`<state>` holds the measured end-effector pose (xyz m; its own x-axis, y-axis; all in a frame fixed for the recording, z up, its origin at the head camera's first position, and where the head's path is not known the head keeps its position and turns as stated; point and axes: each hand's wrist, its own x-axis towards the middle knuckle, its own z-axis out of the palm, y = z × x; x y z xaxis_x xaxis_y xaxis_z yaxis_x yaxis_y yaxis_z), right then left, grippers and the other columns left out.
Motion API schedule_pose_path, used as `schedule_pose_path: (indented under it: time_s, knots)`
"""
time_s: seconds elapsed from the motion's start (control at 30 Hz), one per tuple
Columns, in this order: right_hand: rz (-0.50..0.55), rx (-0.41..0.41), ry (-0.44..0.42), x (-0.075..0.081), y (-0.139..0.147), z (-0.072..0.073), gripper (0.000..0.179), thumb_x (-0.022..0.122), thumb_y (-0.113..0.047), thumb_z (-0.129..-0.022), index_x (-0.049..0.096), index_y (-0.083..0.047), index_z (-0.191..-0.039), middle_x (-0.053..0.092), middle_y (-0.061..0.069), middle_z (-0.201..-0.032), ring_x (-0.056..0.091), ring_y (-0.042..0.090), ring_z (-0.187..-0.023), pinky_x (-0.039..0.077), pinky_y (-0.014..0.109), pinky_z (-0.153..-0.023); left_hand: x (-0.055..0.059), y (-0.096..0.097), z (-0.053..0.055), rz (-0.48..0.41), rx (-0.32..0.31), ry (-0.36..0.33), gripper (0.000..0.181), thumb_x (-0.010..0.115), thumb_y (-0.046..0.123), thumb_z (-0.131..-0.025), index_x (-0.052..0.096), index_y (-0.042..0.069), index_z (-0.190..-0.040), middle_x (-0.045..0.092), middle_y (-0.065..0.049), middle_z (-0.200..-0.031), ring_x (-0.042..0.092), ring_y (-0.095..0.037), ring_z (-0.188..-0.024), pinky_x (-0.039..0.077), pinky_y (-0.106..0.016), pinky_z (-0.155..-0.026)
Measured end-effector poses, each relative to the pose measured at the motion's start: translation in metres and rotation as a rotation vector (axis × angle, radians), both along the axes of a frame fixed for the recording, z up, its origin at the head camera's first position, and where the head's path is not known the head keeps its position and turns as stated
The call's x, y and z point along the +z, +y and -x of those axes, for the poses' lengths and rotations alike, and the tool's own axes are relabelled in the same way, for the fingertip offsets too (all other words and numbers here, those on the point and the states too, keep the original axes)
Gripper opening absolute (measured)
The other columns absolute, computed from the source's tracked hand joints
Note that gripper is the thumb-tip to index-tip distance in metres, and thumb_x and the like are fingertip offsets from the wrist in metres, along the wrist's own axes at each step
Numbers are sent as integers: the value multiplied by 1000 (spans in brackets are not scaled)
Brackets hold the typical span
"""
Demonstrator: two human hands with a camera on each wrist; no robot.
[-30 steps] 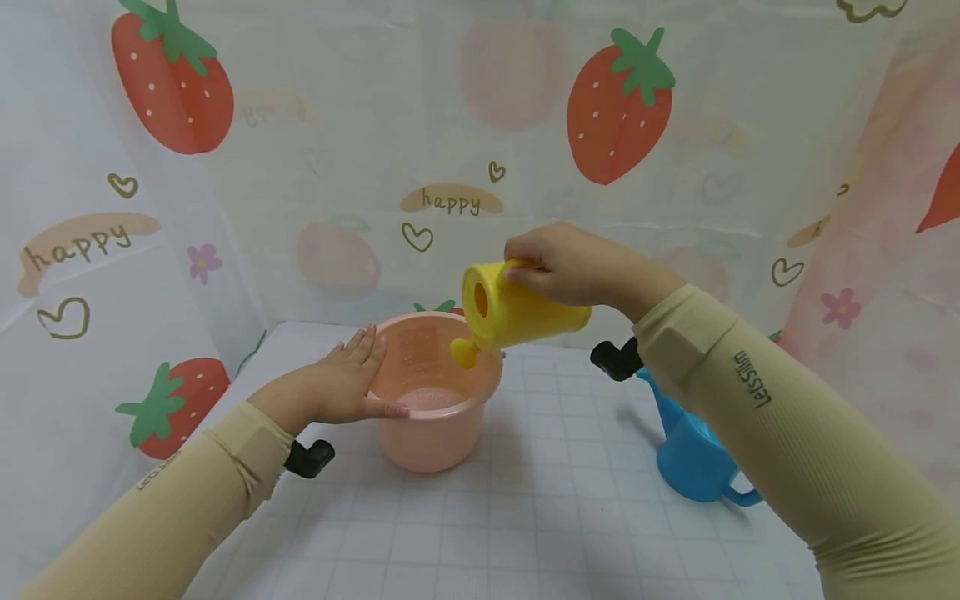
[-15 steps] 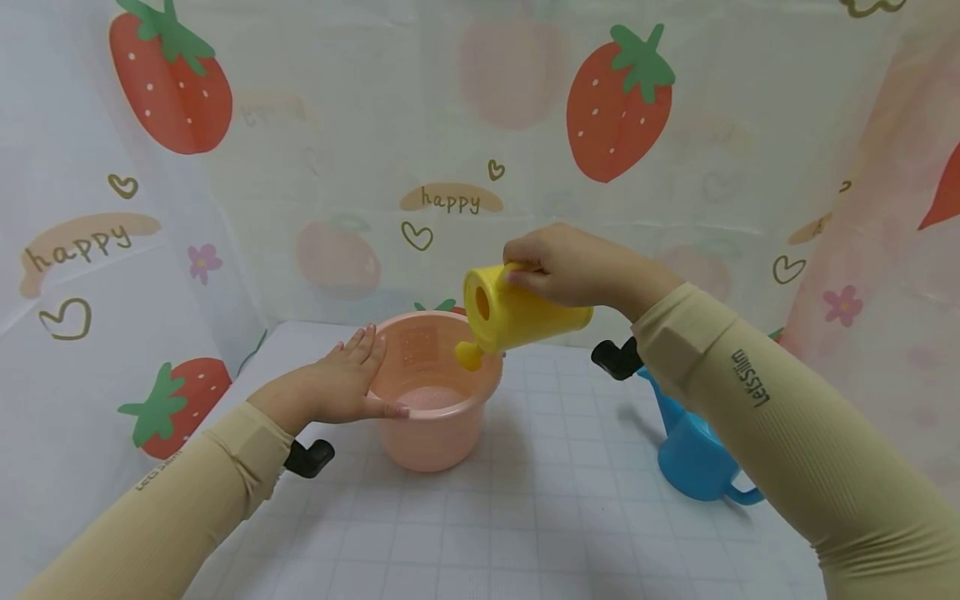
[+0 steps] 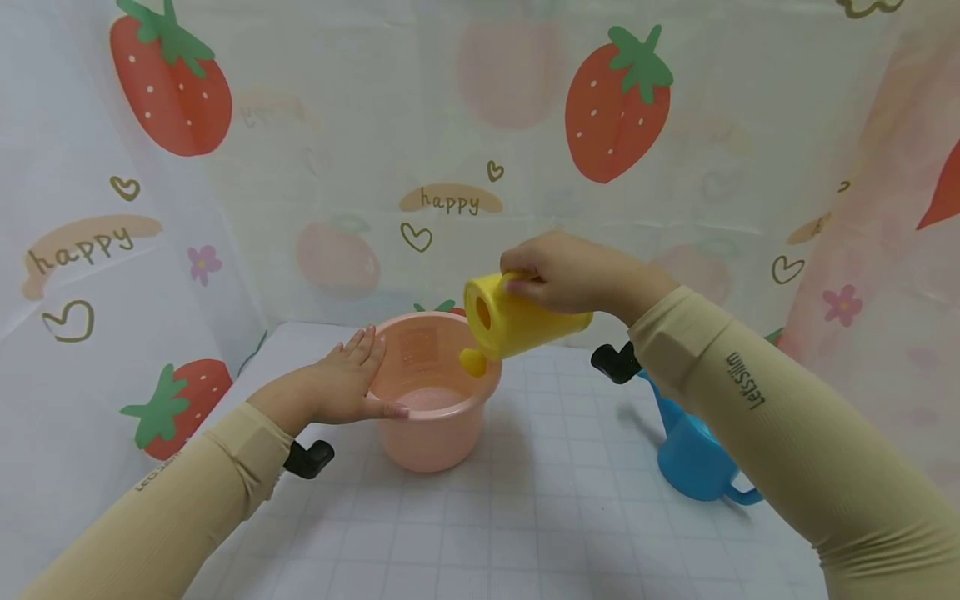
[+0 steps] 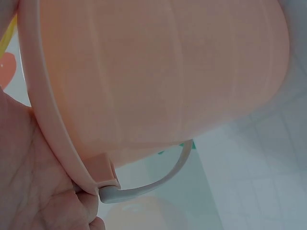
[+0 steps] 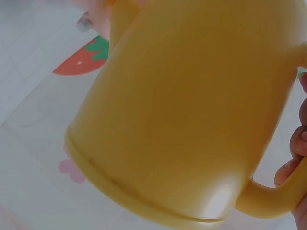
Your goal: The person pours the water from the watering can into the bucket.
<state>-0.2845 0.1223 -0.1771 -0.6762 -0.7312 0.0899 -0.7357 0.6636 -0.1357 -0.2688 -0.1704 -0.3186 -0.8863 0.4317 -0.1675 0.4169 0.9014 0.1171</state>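
In the head view, my right hand point(image 3: 566, 271) grips the handle of a yellow watering can point(image 3: 525, 325). The can is tipped to the left, its round opening facing left and its spout head at the right rim of a pink bucket point(image 3: 431, 442). In the right wrist view, curled fingers point(image 5: 297, 143) wrap the can's handle point(image 5: 271, 201). My left hand point(image 3: 337, 383) rests on the bucket's left rim with straight fingers and the thumb spread along the near rim. The left wrist view shows the palm point(image 4: 29, 177) against the rim. No water stream is discernible.
A blue watering can point(image 3: 697, 458) stands on the white gridded tabletop point(image 3: 555, 517) at the right, partly hidden by the right forearm. Behind rises a strawberry-print curtain point(image 3: 360, 100). A grey bail handle point(image 4: 158, 182) hangs off the bucket. Black camera mounts point(image 3: 615, 362) jut from both wrists.
My right hand and the yellow watering can have sunk slightly, and the spout head has shifted a little right and down. The left hand and the bucket have stayed in place.
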Motion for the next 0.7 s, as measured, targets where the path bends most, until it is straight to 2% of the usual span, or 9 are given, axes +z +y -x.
schedule_pose_path:
  time_s: [0.7]
  knots:
    - [-15,56,19,0,-1,0,18,55,-20,-91,51,-14,-75,52,-1,-69,51,14,-71,44,24,-64,1,0,-2,10,3,1,123,38,84,-68,4,-7,-143,-5,-27,-149,-2,-38,-138,8,-54,-109]
